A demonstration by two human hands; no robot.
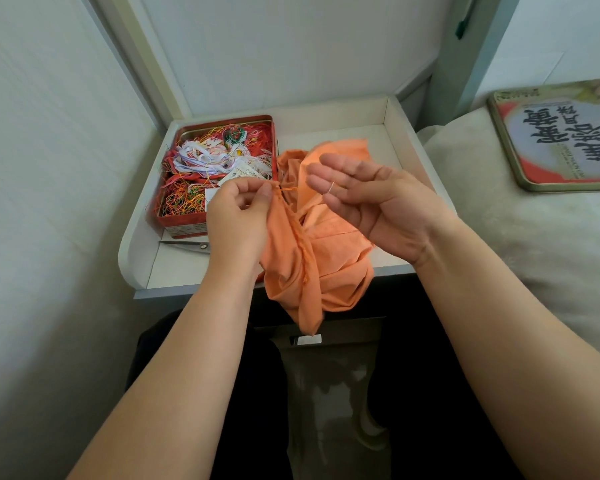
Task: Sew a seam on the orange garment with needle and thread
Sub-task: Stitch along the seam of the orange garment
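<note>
Garment: the orange garment [312, 258] hangs bunched between the two hands, its upper folds lying on the white tray-like tabletop [388, 133] and its lower end drooping past the table's front edge over the person's dark lap.
Right hand: the right hand [371, 199] is held palm up, fingers spread and nearly straight, gripping nothing; a short pale loop of thread [330, 187] rests against one finger, and the hand's far fingers hover over the cloth.
Left hand: the left hand [238, 216] has its fingers curled, thumb and forefinger pinching the garment's raw, frayed edge at the top of the seam.
Needle and thread: a thin orange line [286, 189] runs from the left fingertips toward the right hand; whether it is needle, thread or both cannot be told.
Tin: an open red tin [219, 168] of tangled coloured threads sits on the tabletop just left of the garment, partly covered by the left hand.
Lid: a printed tin lid [561, 133] lies on the pale bedding at right, cut off by the frame edge.
Scissors: scissors [187, 244] lie in front of the tin, their handles hidden behind the left wrist.
</note>
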